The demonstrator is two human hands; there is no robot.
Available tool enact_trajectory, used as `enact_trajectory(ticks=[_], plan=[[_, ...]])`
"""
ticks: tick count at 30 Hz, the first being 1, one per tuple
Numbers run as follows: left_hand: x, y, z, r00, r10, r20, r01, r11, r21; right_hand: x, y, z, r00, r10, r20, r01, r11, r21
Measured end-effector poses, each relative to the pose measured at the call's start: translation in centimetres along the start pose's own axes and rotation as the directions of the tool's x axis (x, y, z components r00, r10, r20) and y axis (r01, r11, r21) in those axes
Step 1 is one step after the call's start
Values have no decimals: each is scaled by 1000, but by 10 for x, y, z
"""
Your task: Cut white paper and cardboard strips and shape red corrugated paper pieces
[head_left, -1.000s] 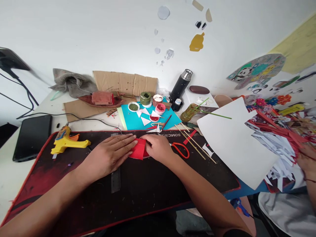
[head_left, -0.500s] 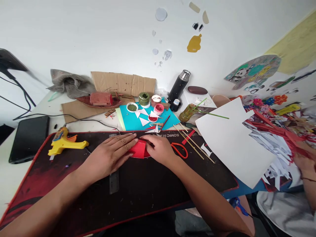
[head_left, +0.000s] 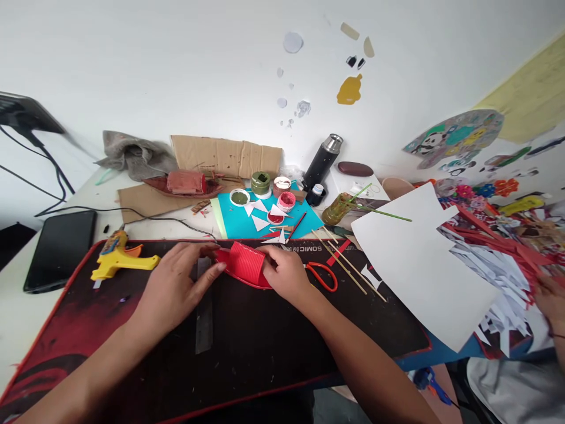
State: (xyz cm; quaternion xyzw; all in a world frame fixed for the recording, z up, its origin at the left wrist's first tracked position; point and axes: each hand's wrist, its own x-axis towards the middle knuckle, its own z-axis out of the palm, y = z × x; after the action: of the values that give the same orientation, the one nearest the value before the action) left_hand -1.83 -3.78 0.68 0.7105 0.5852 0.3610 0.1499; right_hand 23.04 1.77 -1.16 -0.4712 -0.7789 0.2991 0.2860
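Observation:
A small red model boat point(head_left: 247, 264) with a ribbed, curved canopy is held between my hands above the dark desk mat point(head_left: 265, 347). My left hand point(head_left: 185, 274) pinches its left tip between thumb and fingers. Round its right end my right hand point(head_left: 286, 271) is closed, hiding that end. Beneath my left hand a dark translucent strip point(head_left: 203, 330) lies on the mat. Just right of my right hand are orange-handled scissors point(head_left: 324, 277), their blades mostly hidden. Beyond the boat, white paper scraps point(head_left: 278, 237) and a pencil point(head_left: 296, 225) lie close together.
A yellow glue gun point(head_left: 121, 259) lies left, its cord crossing behind. Open paint jars point(head_left: 260, 184) stand on blue paper point(head_left: 227, 219), near another brownish-red boat point(head_left: 185, 182). Wooden sticks point(head_left: 348, 265) and a large white sheet point(head_left: 419, 265) lie right. Another person's hand point(head_left: 549, 300) touches paper strips.
My left hand has slid from lying over the canopy to the boat's left tip, uncovering more of it. The boat is now tilted and raised slightly. The view has shifted a little.

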Motion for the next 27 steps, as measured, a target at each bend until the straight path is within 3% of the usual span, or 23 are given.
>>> enact_trajectory(ticks=[5,10,18,21,27], plan=[[6,3,15,975,-166,150,191,967,-168,-1,-8,7,1000,19,-18,-18,999,48],[17,-1,17,964,-168,204,220,939,-264,-3,-8,9,999,27,18,-29,993,119],[34,9,3,951,-179,251,279,850,-447,5,-8,10,989,144,-18,-121,885,449],[39,12,1,942,-200,270,331,691,-643,8,-12,8,991,135,-18,-106,848,519],[48,9,3,890,-363,277,359,183,-915,20,-14,0,978,143,151,-208,641,739]])
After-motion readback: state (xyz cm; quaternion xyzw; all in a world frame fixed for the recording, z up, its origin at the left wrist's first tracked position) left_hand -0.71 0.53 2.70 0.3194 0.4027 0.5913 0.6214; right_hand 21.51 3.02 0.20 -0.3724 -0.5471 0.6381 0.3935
